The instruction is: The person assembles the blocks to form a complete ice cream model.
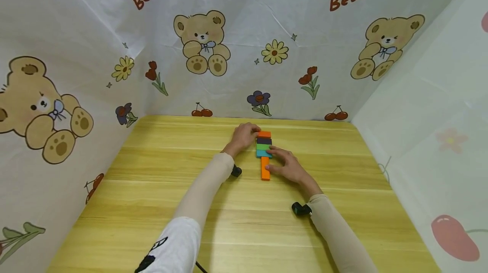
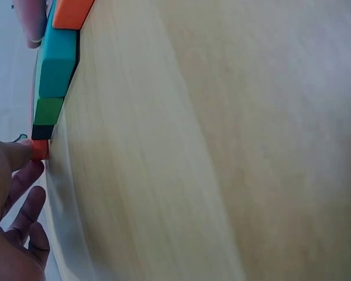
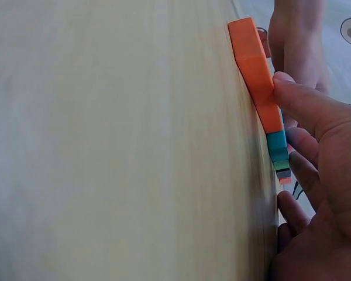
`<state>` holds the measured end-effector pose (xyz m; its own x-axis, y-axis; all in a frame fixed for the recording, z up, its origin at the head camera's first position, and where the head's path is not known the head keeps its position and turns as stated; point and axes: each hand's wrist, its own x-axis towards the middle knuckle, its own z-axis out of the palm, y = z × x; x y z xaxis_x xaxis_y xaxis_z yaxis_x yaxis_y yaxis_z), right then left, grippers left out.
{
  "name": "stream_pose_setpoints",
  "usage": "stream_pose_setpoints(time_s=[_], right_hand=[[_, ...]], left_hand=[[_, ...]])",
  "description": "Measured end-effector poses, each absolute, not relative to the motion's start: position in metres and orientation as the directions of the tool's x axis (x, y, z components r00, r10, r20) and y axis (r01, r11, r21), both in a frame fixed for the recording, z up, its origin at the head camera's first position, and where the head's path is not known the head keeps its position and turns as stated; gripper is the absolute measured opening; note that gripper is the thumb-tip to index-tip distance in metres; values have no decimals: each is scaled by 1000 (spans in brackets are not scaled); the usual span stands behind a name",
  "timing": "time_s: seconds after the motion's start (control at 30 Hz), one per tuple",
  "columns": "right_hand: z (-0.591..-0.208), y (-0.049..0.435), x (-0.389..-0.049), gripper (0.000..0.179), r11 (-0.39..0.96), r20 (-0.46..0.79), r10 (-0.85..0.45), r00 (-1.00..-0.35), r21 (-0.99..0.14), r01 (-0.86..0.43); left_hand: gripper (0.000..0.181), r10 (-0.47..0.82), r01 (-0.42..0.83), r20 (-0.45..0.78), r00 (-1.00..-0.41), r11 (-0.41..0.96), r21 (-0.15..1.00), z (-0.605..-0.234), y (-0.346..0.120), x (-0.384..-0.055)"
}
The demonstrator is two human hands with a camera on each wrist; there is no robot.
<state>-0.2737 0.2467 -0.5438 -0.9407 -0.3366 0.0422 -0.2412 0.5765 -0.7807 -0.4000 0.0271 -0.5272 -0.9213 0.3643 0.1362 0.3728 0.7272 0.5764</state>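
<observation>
In the head view a row of coloured blocks lies on the table. A red-orange block (image 1: 264, 135) is at the far end, followed by a black block (image 1: 264, 141), a green block (image 1: 262, 147) and a teal block (image 1: 262, 154), all crosswise. Nearest the person, an orange block (image 1: 265, 171) points lengthwise and meets the teal one. My left hand (image 1: 244, 136) pinches the left end of the red-orange block between thumb and finger. My right hand (image 1: 288, 165) is on the right side, its thumb touching the orange block and its extended fingers beside the teal and green blocks.
The wooden table (image 1: 152, 205) ends at the back against an upright white cloth (image 1: 244, 82) printed with bears and flowers. More cloth rises at both sides. Small black wrist cameras sit by the left cuff and right cuff, and a dark cable (image 1: 201, 267) shows at the front.
</observation>
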Motion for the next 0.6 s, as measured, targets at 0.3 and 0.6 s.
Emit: stream_pose_setpoints(time_s=[0.3, 0.6], right_hand=[[-547, 244, -277, 63, 572, 37, -341, -940, -785, -238], [-552, 250, -279, 63, 581, 20, -322, -947, -785, -214]], left_hand=[[26, 375, 364, 108, -921, 727, 583, -529, 24, -401], [28, 392, 372, 102, -914, 712, 596, -533, 24, -403]])
